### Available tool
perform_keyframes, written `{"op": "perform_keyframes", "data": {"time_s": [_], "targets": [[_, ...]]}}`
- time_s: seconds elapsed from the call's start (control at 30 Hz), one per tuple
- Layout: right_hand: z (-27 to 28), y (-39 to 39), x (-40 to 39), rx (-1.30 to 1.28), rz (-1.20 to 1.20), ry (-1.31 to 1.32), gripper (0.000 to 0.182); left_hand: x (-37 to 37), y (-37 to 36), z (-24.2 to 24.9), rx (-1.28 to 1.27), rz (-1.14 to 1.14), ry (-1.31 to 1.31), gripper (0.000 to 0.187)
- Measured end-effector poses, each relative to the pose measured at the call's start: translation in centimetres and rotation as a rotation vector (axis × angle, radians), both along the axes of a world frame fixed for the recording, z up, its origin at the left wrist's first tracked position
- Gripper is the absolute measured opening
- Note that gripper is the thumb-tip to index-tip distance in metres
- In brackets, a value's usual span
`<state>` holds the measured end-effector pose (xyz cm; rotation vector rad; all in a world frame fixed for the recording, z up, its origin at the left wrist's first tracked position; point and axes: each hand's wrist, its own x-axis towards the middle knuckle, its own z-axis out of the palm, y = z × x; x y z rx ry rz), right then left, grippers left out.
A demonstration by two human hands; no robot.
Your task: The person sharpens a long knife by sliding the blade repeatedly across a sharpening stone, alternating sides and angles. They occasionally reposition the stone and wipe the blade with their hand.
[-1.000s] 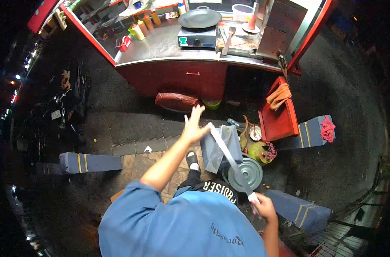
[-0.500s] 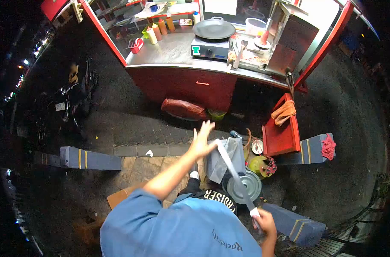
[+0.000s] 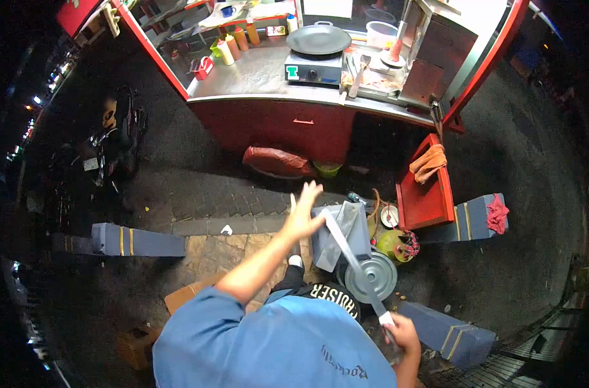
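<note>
The long, flat, grey steel knife blade (image 3: 349, 255) is lying across the near-right middle of the scene, its white-ended handle gripped in the right hand (image 3: 401, 333) and its tip reaching up to the left hand (image 3: 304, 213); the long axis is running on a diagonal from near right to far left, with the tip pointing toward the far left and the handle end toward the near right; the flat of the blade appears to be crossing over the grey rectangular block (image 3: 338, 234) standing on the pavement, though whether metal is touching the block cannot be told from this view.

The right hand is closing its fingers tightly round the handle; the left hand is spreading its fingers wide, the palm or heel pressing near the blade tip rather than gripping it.

As a judgement, the work is sitting in mid-course: blade and block are in working position and both hands are engaged; nothing visible is showing that the edge is finished, and the blade is not yet set aside.

Just right of the block a round grey metal lid (image 3: 370, 277) is lying flat, with a green gas cylinder (image 3: 394, 244) beside it; farther off the red food cart with a steel counter (image 3: 268, 71) is carrying a black round griddle pan (image 3: 318, 39).
</note>
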<state>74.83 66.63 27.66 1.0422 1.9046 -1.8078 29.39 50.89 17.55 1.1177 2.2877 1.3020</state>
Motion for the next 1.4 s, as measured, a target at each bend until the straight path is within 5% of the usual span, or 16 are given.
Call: {"op": "perform_keyframes", "data": {"time_s": [0.17, 0.33, 0.67, 0.87, 0.93, 1.07, 1.2, 1.4], "targets": [[-1.5, -2.8, -6.6, -0.018, -0.192, 0.104, 0.019, -6.1, 4.2, 1.7, -0.136, 0.174, 0.13, 0.093], [1.6, -0.7, 4.6, -0.108, -0.083, -0.078, 0.027, 5.0, -1.6, 2.4, -0.153, -0.061, -0.062, 0.088], [-3.0, -3.4, -8.9, -0.027, -0.232, 0.156, 0.024, -8.4, 5.7, 1.5, -0.152, 0.21, 0.14, 0.09], [0.9, -1.7, 4.3, -0.075, -0.095, -0.063, 0.031, 5.2, -3.1, 2.3, -0.122, -0.031, -0.097, 0.094], [1.0, -1.6, 5.2, -0.075, -0.128, -0.089, 0.034, 3.9, -2.4, 1.8, -0.107, -0.041, -0.075, 0.094], [-2.3, -1.4, -5.5, 0.047, -0.091, 0.083, 0.017, -5.8, 3.3, 0.2, -0.035, 0.104, 0.076, 0.088], [-3.2, -2.7, -11.7, 0.07, -0.189, 0.189, 0.019, -11.5, 6.5, 0.9, -0.073, 0.245, 0.165, 0.095], [1.1, -1.6, 3.5, -0.102, -0.114, -0.076, 0.01, 3.1, -2.5, 1.6, -0.114, -0.059, -0.103, 0.096]]}}
